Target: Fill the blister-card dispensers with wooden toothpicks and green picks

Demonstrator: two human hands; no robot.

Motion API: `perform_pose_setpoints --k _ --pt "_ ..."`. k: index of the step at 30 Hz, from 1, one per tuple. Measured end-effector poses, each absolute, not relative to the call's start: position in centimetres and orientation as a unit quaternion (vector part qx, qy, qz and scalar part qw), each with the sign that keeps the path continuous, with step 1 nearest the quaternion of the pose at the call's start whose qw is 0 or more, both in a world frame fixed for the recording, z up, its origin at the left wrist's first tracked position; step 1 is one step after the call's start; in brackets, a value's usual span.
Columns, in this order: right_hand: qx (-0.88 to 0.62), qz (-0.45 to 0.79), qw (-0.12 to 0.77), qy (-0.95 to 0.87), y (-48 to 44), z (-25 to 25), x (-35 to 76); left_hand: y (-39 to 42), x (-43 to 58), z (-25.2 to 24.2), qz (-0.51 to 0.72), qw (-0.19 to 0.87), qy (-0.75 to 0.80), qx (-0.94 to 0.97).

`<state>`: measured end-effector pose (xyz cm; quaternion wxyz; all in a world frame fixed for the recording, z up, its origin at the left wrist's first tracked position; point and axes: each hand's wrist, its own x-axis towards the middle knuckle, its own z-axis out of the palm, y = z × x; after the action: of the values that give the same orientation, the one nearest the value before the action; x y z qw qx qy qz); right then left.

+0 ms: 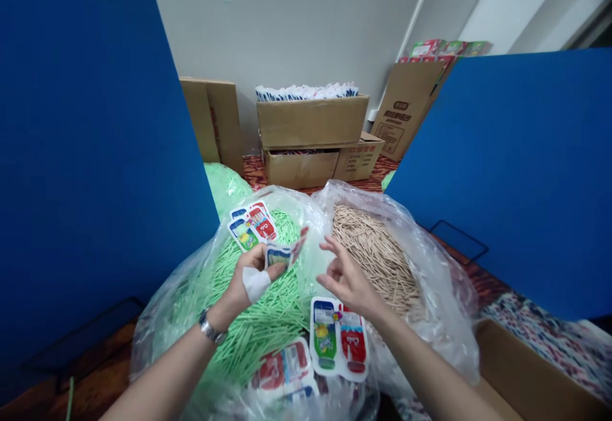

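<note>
My left hand (253,276), with a white patch at the thumb's base and a watch on the wrist, pinches a can-printed packet (278,255); its far end is blurred. To the right, my right hand (345,275) is empty, its thumb and fingers apart and pointing toward that packet. Below both hands are thin green sticks (272,319) in a clear plastic bag and tan sticks (373,249) in another. Several similar packets (253,224) lie on the green sticks. A green-and-red double-can packet (351,339) lies near my right forearm, beside a partly covered packet (287,367).
Blue panels stand at left (95,153) and right (516,172). Behind the bags, an open carton (313,121) full of white-and-blue items sits on other cartons (301,167). A tall carton (406,99) leans at back right. Another open box (530,370) is at lower right.
</note>
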<state>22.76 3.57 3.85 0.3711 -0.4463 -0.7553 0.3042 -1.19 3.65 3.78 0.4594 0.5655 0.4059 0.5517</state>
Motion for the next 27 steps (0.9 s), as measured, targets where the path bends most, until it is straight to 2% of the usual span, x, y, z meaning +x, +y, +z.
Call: perform_pose_setpoints --k 3,10,15,19,27 --pt "-0.361 0.387 0.429 -0.732 4.0 5.1 20.6 0.7 -0.6 5.1 0.509 0.397 0.387 0.658" --pt "-0.297 0.313 0.464 -0.773 1.9 4.9 19.2 -1.3 -1.5 4.8 0.523 0.249 0.343 0.740" --pt "-0.321 0.343 0.499 -0.728 1.8 4.1 19.8 -1.6 -1.5 4.7 0.505 0.225 0.378 0.743" --pt "-0.331 0.344 0.493 -0.728 1.6 3.5 20.1 -1.6 -1.5 4.3 0.527 0.193 0.349 0.750" --pt "-0.329 0.313 0.494 -0.741 1.0 3.1 20.7 -2.1 -1.1 4.9 0.477 0.209 0.375 0.766"
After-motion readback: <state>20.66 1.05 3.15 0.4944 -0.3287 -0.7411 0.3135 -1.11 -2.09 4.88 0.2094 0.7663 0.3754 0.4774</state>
